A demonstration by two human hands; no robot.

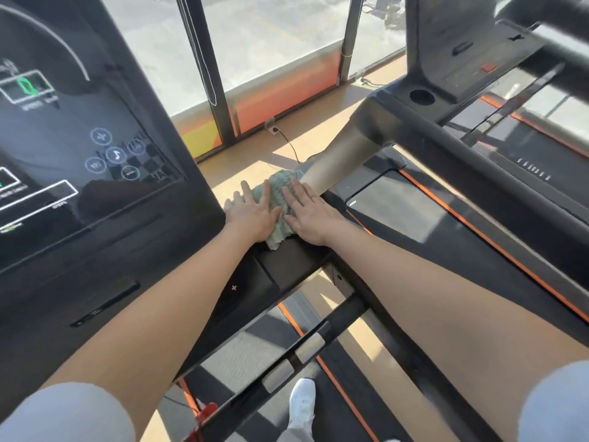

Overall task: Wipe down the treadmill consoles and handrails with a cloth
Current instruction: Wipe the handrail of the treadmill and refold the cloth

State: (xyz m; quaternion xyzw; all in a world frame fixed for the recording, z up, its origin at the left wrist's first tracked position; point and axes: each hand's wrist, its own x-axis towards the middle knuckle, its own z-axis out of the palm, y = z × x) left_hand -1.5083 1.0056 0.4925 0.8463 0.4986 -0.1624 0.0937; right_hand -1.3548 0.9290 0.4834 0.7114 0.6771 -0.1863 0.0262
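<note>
A person stands on a treadmill and looks down along two bare forearms that reach forward to a small, crumpled, pale green woven cloth [279, 202]. The cloth lies on the flat black arm [287, 260] at the right side of the near treadmill, just beyond the right edge of its large dark touchscreen console [79, 154], which fills the left of the view.

The left hand [251, 215] lies open, palm down, fingers spread, covering the cloth's left edge. The right hand [306, 215] is also open and flat, pressing the cloth's right edge. Neither hand grips; both pin the cloth to the surface. Its far end bunches against a pale, rounded upright post [334, 157] of the neighbouring treadmill on the right.

The cloth looks light, soft and limp, with a nubbly weave that should catch dust and drag a little on the smooth plastic. It seems likely to crease or roll under a sliding palm, so flat pressure over its middle would guide it best; for rounded handrails, such as the black bar [462, 161] to the right, wrapping it around the rail and closing the fingers would probably serve better. Nothing here appears fragile except perhaps the console screen, which may want lighter pressure.
</note>
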